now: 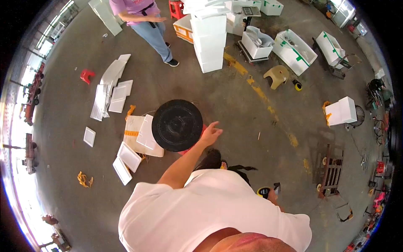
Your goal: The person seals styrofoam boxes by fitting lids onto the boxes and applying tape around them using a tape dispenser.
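Note:
My left hand [210, 133] is stretched forward with its fingers apart and nothing in them. Just left of it is a large black round disc [177, 125]; a red object [204, 129], partly hidden, shows under its edge. Low at my right side, my right hand [273, 196] is closed on a tape dispenser [264, 192] with a black and yellow roll. Beside the disc lies a foam box [133, 122] with orange tape, and white foam lids [129, 156] rest on the floor near it.
A person in a pink shirt [138, 19] stands ahead near a tall stack of white foam boxes [210, 42]. A tan stool [277, 77], a tape roll [297, 85] and open foam boxes [294, 52] are ahead right. A flat cart [331, 172] lies at right.

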`<action>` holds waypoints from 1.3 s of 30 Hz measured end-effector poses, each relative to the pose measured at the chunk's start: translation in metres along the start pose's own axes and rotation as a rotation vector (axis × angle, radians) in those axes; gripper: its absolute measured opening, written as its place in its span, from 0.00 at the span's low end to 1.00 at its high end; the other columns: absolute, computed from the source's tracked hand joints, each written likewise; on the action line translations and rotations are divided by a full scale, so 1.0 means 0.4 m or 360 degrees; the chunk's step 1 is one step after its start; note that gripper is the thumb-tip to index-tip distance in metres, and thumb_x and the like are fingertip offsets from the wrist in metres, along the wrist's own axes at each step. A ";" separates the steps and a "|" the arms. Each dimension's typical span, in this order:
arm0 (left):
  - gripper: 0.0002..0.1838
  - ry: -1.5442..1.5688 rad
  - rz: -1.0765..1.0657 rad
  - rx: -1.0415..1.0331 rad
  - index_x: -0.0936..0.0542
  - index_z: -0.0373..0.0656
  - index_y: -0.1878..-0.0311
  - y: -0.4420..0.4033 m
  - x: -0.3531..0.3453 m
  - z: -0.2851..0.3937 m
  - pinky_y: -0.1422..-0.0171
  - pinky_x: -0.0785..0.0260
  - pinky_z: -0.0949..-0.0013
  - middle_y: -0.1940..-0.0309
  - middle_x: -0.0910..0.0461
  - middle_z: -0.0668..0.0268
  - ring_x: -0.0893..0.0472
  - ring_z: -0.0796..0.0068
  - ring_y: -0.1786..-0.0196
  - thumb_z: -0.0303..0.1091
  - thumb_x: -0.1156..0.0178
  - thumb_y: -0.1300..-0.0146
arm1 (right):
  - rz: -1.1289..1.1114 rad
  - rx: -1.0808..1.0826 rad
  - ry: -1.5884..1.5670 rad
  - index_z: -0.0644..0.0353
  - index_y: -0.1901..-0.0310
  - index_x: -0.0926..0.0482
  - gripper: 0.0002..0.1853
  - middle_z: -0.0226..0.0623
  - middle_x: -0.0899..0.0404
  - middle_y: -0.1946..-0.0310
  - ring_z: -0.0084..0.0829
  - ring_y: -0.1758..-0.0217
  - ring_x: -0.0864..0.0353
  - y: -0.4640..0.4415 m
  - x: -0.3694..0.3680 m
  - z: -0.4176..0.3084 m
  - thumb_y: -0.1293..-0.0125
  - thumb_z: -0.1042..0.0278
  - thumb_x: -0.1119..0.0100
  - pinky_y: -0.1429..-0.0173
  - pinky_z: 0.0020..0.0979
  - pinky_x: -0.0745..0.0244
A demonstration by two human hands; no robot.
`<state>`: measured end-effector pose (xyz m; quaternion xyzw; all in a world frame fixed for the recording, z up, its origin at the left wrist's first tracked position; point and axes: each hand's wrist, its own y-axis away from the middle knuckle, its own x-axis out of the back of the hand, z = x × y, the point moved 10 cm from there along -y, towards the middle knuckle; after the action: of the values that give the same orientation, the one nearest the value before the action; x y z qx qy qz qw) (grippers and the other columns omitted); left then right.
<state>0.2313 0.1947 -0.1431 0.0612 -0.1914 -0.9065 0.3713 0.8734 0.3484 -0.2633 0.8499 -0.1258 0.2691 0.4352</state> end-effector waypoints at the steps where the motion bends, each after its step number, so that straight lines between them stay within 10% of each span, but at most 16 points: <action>1: 0.35 -0.0103 0.0026 -0.0068 0.38 0.39 0.29 -0.052 -0.008 0.018 0.49 0.28 0.70 0.55 0.18 0.60 0.20 0.71 0.53 0.36 0.36 0.36 | -0.0230 -0.0075 -0.0202 0.73 0.45 0.25 0.32 0.48 0.21 0.51 0.42 0.57 0.17 0.021 -0.058 -0.038 0.42 0.53 0.33 0.57 0.43 0.19; 7: 0.46 0.0472 0.0990 -0.0002 0.53 0.54 0.21 -0.467 0.409 0.270 0.62 0.26 0.69 0.60 0.21 0.59 0.22 0.74 0.69 0.32 0.39 0.38 | -0.0539 0.0110 -0.0655 0.74 0.42 0.29 0.35 0.51 0.22 0.49 0.45 0.53 0.17 0.002 -0.372 -0.376 0.40 0.50 0.34 0.53 0.44 0.18; 12: 0.47 0.0060 0.1083 0.0356 0.51 0.56 0.21 -0.757 0.603 0.391 0.68 0.25 0.66 0.52 0.20 0.57 0.20 0.72 0.69 0.36 0.36 0.41 | -0.0146 0.0092 -0.0461 0.74 0.43 0.28 0.32 0.51 0.21 0.49 0.47 0.50 0.18 0.089 -0.418 -0.729 0.39 0.53 0.35 0.51 0.48 0.18; 14: 0.48 0.0052 0.1124 0.0231 0.51 0.55 0.21 -0.909 0.671 0.433 0.71 0.25 0.66 0.54 0.19 0.57 0.21 0.72 0.73 0.37 0.37 0.42 | -0.0985 0.0336 -0.0799 0.73 0.42 0.28 0.31 0.50 0.21 0.49 0.48 0.48 0.18 0.061 -0.564 -0.884 0.37 0.54 0.37 0.49 0.50 0.19; 15: 0.48 -0.0022 0.1123 0.0294 0.52 0.55 0.21 -0.956 0.691 0.435 0.73 0.26 0.68 0.57 0.19 0.58 0.21 0.73 0.74 0.36 0.37 0.42 | -0.0564 0.0230 -0.0733 0.72 0.41 0.29 0.30 0.49 0.21 0.49 0.46 0.47 0.19 0.052 -0.535 -0.927 0.35 0.54 0.39 0.49 0.48 0.18; 28: 0.55 0.0146 0.0889 0.0494 0.69 0.57 0.21 -1.301 0.726 0.416 0.84 0.40 0.67 0.81 0.24 0.62 0.31 0.74 0.87 0.31 0.38 0.39 | -0.0375 0.0162 -0.0162 0.63 0.46 0.22 0.25 0.41 0.19 0.48 0.37 0.48 0.18 0.072 -0.853 -1.302 0.32 0.48 0.45 0.42 0.41 0.22; 39: 0.48 0.0443 0.1007 0.0538 0.61 0.57 0.22 -1.384 0.651 0.663 0.82 0.40 0.68 0.78 0.24 0.63 0.30 0.74 0.82 0.32 0.39 0.36 | -0.0684 0.0215 0.0048 0.74 0.31 0.44 0.49 0.54 0.31 0.38 0.49 0.43 0.22 0.070 -1.431 -1.860 0.43 0.47 0.31 0.45 0.51 0.21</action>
<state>-0.3820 0.4538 -0.1083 0.1820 -0.2952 -0.6857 0.6400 0.1307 0.9210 -0.2145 0.8802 0.0831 0.1908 0.4266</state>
